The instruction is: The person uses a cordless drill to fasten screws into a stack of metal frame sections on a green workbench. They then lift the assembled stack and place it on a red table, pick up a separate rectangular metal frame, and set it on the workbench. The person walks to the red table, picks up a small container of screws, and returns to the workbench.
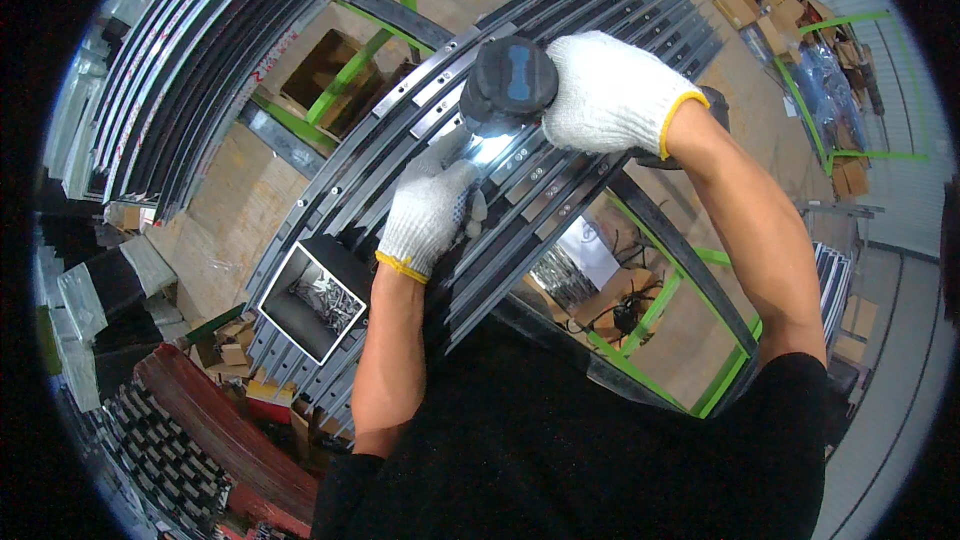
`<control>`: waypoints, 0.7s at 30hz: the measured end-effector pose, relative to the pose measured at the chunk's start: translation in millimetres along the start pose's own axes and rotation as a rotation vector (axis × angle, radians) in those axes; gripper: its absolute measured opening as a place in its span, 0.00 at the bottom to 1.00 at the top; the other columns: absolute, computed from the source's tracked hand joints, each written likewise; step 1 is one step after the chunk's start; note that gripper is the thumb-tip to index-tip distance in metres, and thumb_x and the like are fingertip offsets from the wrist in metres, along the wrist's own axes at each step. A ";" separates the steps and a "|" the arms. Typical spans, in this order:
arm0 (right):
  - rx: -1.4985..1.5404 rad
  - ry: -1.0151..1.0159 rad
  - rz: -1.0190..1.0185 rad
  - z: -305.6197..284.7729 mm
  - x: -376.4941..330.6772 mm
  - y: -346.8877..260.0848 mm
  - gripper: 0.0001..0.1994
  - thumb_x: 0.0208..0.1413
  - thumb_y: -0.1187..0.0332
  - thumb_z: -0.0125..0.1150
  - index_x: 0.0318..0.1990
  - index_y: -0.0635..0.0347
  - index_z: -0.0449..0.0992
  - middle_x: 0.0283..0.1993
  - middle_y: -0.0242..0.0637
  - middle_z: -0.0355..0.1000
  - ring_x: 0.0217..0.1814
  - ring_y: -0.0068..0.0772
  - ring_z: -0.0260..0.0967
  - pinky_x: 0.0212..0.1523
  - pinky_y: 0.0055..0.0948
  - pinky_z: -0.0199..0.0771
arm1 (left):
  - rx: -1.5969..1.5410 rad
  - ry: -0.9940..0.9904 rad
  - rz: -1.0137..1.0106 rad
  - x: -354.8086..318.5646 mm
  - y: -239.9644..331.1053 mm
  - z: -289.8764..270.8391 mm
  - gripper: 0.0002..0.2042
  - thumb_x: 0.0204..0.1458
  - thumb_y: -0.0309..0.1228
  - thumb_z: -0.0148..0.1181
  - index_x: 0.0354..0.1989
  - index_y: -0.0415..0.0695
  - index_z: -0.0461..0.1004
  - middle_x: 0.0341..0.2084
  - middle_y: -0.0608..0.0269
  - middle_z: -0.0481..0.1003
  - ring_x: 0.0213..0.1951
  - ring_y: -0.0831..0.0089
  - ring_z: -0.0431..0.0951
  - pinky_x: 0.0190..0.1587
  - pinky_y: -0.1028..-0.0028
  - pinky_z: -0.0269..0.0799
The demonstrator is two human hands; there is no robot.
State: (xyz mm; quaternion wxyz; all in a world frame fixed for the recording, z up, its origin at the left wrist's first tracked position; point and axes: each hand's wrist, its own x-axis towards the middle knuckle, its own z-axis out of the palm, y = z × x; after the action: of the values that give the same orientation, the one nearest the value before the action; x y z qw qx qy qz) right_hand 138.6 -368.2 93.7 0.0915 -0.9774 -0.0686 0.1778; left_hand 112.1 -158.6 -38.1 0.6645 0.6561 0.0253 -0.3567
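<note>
My right hand (618, 92), in a white knit glove with a yellow cuff, is wrapped round a black cordless drill (508, 85). The drill's work light shines on the metal just below its head; its bit is hidden. Close to that lit spot, my gloved left hand (430, 202) has its fingers bent together over the strips, and what they hold, if anything, cannot be made out. Under both hands lie several long dark metal strips (545, 175) side by side, joined by short silver plates (437, 118) with screws in them.
Left of my left forearm, a box (348, 265) of small screws (325, 305) rests tilted on the strips. A green-and-black frame (680, 270) supports them. More curved strips (190, 50) are stacked at far left. Cardboard boxes (735, 5) lie at far right.
</note>
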 end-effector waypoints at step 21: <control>-0.137 -0.063 -0.090 -1.0 9.0 -12.2 0.15 0.49 0.62 0.62 0.37 0.63 0.87 0.40 0.58 0.81 0.43 0.60 0.81 0.47 0.46 0.82 | 0.111 0.370 0.532 -9.6 62.3 21.3 0.21 0.66 0.43 0.60 0.52 0.35 0.80 0.30 0.61 0.81 0.28 0.75 0.78 0.33 0.73 0.74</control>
State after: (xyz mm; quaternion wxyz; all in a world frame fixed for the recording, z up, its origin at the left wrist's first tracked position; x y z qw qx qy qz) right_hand 146.1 -355.0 94.0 0.0300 -0.9712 -0.1272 0.1990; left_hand 127.4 -180.6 22.8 0.6819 0.7286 -0.0460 -0.0460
